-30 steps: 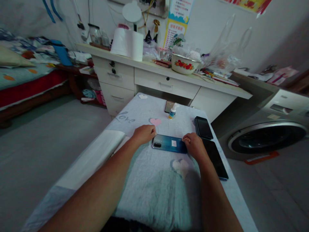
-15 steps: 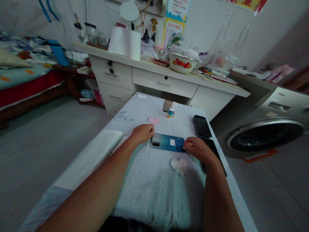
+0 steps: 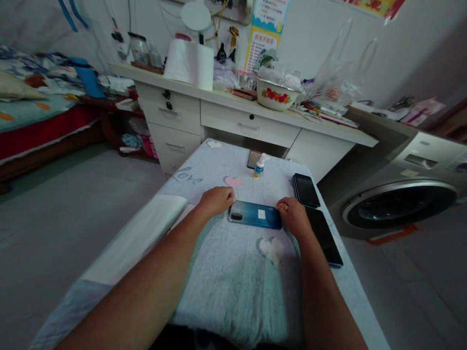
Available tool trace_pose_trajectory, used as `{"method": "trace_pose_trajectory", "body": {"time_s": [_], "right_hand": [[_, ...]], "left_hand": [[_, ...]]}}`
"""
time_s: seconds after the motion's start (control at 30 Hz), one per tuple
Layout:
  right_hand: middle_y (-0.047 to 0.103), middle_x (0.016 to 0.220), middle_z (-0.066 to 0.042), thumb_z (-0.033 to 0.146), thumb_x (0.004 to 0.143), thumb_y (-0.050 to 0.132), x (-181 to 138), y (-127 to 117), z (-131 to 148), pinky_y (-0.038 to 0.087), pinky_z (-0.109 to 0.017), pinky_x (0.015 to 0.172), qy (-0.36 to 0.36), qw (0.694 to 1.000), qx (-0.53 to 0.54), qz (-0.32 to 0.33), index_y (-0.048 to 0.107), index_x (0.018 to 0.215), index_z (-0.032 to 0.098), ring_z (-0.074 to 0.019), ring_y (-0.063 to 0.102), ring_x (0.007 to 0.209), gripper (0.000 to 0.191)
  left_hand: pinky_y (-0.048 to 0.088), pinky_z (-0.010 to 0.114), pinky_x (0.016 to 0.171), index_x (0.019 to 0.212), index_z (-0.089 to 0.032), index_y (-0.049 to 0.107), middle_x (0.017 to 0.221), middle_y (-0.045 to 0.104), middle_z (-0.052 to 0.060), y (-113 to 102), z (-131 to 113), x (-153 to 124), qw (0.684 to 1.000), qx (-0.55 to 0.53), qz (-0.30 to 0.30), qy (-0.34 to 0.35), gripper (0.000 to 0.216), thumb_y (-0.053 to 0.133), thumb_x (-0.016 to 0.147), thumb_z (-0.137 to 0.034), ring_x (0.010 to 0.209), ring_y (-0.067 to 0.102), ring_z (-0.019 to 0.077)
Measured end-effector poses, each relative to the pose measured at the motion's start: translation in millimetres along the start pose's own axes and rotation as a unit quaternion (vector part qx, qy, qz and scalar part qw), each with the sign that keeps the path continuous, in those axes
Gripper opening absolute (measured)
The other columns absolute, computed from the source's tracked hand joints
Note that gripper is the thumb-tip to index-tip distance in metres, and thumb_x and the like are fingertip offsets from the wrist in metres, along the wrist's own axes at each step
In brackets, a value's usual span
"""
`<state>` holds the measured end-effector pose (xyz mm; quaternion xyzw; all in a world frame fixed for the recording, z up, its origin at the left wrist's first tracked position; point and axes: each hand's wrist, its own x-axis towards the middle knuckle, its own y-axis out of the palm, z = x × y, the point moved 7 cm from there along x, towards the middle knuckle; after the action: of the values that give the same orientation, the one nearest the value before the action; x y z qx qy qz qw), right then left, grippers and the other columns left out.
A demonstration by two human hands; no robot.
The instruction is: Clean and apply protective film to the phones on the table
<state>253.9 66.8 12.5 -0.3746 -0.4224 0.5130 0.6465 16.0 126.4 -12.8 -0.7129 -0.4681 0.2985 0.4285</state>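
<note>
A blue phone [image 3: 251, 216] lies back side up on the cloth-covered table, its camera block to the left and a small white label on its back. The fingers of my left hand [image 3: 218, 200] are curled closed on its upper left corner. My right hand [image 3: 292, 214] is closed at the upper right corner, thumb and finger pinched there. A clear edge, perhaps a case, shows around the phone; the fingertips partly hide both corners. Behind it stands a small spray bottle [image 3: 259, 166], with another phone [image 3: 253, 159] lying beside the bottle.
Dark phones [image 3: 306, 190] and a black tablet [image 3: 324, 236] lie along the table's right side. White folded cloth or paper [image 3: 146, 233] lies on the left. Beyond are a white desk [image 3: 248, 121] with a flowered bowl [image 3: 276, 95] and a washing machine [image 3: 408, 180].
My right hand has moved from the phone's lower right corner up to its upper right corner. My left hand stays in place, and the phone has barely shifted.
</note>
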Motion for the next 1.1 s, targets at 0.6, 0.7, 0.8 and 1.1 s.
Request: {"method": "trace_pose_trajectory", "body": {"time_s": [0.6, 0.7, 0.8, 1.1], "right_hand": [[0.067, 0.084, -0.007, 0.016, 0.080, 0.056, -9, -7, 9, 0.036, -0.024, 0.070, 0.003, 0.997, -0.012, 0.072, 0.069, 0.081, 0.014, -0.0152, 0.057, 0.076, 0.013], [0.068, 0.080, -0.006, 0.016, 0.080, 0.056, -9, -7, 10, 0.036, -0.024, 0.069, 0.010, 0.997, -0.009, 0.072, 0.069, 0.080, 0.015, -0.0150, 0.058, 0.074, 0.013], [0.069, 0.079, -0.006, 0.016, 0.079, 0.054, -10, -7, 9, 0.036, -0.024, 0.069, 0.013, 0.998, 0.003, 0.055, 0.068, 0.079, 0.016, -0.0151, 0.058, 0.074, 0.014], [0.068, 0.078, -0.004, 0.021, 0.080, 0.052, -7, 1, 11, 0.035, -0.023, 0.066, -0.004, 0.998, 0.060, 0.006, 0.068, 0.080, 0.018, -0.0142, 0.057, 0.072, 0.016]], "left_hand": [[0.038, 0.022, 0.062, 0.079, -0.017, 0.067, 0.081, 0.070, 0.003, -1, -1, 1, 0.998, -0.064, 0.004, 0.022, 0.014, 0.056, 0.077, -0.026, 0.073, 0.060, 0.0143], [0.039, 0.022, 0.061, 0.077, -0.016, 0.067, 0.076, 0.069, 0.002, -1, -2, 1, 0.995, -0.097, 0.014, 0.029, 0.011, 0.057, 0.074, -0.023, 0.070, 0.060, 0.0137], [0.039, 0.022, 0.060, 0.077, -0.016, 0.066, 0.072, 0.068, 0.002, -2, -2, 1, 0.992, -0.124, 0.014, 0.023, 0.010, 0.059, 0.071, -0.019, 0.067, 0.060, 0.0134], [0.041, 0.021, 0.059, 0.080, -0.016, 0.065, 0.067, 0.064, -0.001, 2, 3, 2, 0.986, -0.165, 0.032, 0.009, 0.015, 0.058, 0.067, -0.015, 0.064, 0.058, 0.0114]]}}
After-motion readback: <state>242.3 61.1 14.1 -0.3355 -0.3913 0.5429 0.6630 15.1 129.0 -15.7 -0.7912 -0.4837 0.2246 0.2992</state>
